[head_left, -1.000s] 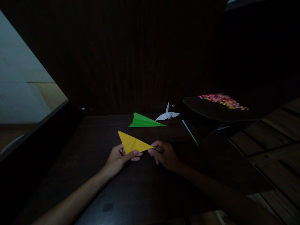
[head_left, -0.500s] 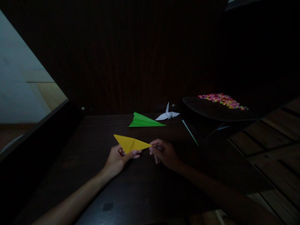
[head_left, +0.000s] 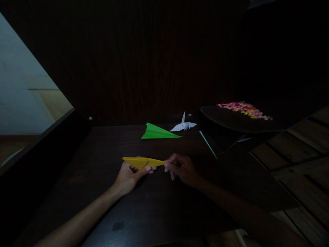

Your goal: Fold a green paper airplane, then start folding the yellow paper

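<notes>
Yellow paper plane (head_left: 140,162) sits between both hands, just above the dark tabletop (head_left: 159,202), lying nearly edge-on to the camera so it reads as a thin flat sliver. Left hand (head_left: 130,175) cups it from beneath w/ thumb pressed up against the underside near the middle fold, so it's grasping the body. Right hand (head_left: 181,168) pinches the pointed nose at the right end, fingertips closed on the tip. Looks like that two-point hold keeps the paper taut and level, probably so the crease line stays straight between the grips.

Further back on the tabletop: green paper plane (head_left: 158,132), lying flat, nose pointing right, well apart from the hands. Just beside its nose, a white paper crane (head_left: 183,126) w/ one wing up. A thin pale green strip (head_left: 208,145) runs diagonally near the right edge.

Count: 2 planes (1 yellow, 1 green), 1 crane, 1 strip. Off to the right, a dark tray (head_left: 231,121) w/ a heap of small multicoloured bits (head_left: 244,109), too many and too small to count.
</notes>
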Tool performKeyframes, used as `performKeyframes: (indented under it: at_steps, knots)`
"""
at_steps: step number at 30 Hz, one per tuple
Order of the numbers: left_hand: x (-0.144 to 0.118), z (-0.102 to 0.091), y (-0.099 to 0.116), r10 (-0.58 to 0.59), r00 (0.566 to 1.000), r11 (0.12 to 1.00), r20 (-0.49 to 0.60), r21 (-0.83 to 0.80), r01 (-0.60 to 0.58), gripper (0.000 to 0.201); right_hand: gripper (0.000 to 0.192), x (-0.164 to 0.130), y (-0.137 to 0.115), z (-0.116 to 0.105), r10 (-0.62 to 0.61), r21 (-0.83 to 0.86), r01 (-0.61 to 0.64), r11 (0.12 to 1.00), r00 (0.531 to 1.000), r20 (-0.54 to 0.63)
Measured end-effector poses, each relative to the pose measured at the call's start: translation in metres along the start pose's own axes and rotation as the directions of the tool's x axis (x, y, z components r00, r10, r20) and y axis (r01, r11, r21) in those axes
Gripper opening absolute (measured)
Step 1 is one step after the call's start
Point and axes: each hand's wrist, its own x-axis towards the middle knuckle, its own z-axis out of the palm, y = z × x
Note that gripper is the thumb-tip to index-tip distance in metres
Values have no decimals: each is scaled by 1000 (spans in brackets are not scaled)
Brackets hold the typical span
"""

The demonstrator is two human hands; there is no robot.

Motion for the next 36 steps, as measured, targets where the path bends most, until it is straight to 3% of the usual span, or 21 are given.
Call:
performKeyframes:
  at_steps: [3,10,17,27,36]
  knots:
    - [0,-2,1,-6,999,1000,38,26,5,27,25,-1,0,-1,0,13,0,1000,1000,15]
    - [2,-4,2,44,999,984,-23,-171,-47,34,24,2,-2,-5,-10,-6,10,1000,1000,3]
    - [3,-5,1,36,999,989,-25,-140,-39,28,25,1,2,-5,46,54,-52,997,994,103]
    - [-1,0,6,-27,980,997,196,-67,41,28,29,1,1,-2,88,44,-96,994,983,161]
    - [-1,2,5,-39,977,996,208,-69,54,31,26,2,2,-1,122,52,-135,989,970,210]
